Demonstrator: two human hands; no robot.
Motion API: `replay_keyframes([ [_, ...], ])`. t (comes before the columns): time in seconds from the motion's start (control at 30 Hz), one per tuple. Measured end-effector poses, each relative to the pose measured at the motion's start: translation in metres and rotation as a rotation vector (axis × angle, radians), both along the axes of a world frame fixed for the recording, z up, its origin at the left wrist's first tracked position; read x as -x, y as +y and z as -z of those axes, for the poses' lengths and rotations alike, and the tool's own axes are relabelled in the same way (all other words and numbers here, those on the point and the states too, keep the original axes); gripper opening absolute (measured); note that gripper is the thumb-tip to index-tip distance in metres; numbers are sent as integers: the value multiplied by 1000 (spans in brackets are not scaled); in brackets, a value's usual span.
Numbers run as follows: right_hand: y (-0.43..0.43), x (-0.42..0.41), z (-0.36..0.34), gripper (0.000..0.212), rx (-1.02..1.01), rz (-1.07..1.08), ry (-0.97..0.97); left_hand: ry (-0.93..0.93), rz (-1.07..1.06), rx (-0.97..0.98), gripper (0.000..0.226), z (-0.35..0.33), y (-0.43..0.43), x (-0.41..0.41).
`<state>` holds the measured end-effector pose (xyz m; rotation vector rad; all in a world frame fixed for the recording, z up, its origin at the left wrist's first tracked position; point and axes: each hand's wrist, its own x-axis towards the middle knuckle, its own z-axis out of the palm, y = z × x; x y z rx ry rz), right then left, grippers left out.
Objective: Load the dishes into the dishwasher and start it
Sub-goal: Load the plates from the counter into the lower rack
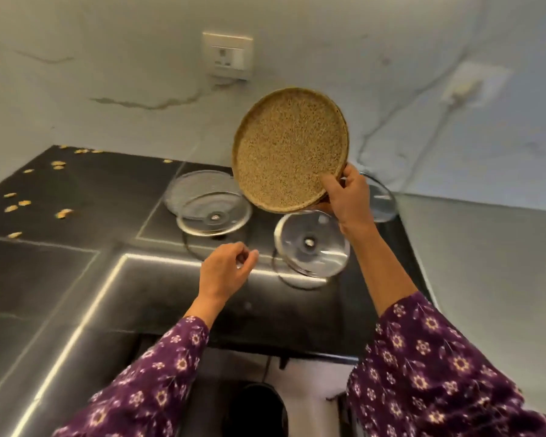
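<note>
A round, tan, speckled plate [290, 149] is held up, tilted on edge, above the glossy black counter [76, 279], and the right hand [349, 197] grips its lower right rim. Two clear round glass lids [215, 216] [312, 244] lie on the counter beneath it. The left hand [226, 271] hovers near them, fingers loosely curled and holding nothing.

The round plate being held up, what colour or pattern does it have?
The plate is speckled golden tan with a darker brown rim; the head view shows it.
</note>
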<state>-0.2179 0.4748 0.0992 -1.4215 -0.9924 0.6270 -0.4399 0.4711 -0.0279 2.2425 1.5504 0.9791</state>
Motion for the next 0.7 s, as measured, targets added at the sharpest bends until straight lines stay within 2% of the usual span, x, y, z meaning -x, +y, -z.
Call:
replay_keyframes([
  [0.1, -71, -76, 2, 5, 18, 120, -35, 38, 233, -74, 29, -7, -47, -78],
  [0.17, -128, -129, 6, 10, 31, 203, -62, 66, 397, -127, 32, -10, -85, -131],
  [0.33, -272, -244, 27, 17, 104, 430, -83, 159, 636, -133, 31, 0, -169, -254],
  [0.43, -353, -292, 46, 19, 183, 576, -85, 193, 748, -41, 26, 13, -221, -322],
  [0.5, -404, -315, 58, 11, 239, 671, -91, 200, 849, -15, 26, 21, -258, -362],
  [0.6, -468, -341, 77, 12, 311, 780, -98, 217, 956, -11, 24, 30, -301, -410],
  [0.7, -523, -360, 95, 16, 272, 852, -27, 262, 1025, -51, 24, 38, -333, -447],
])
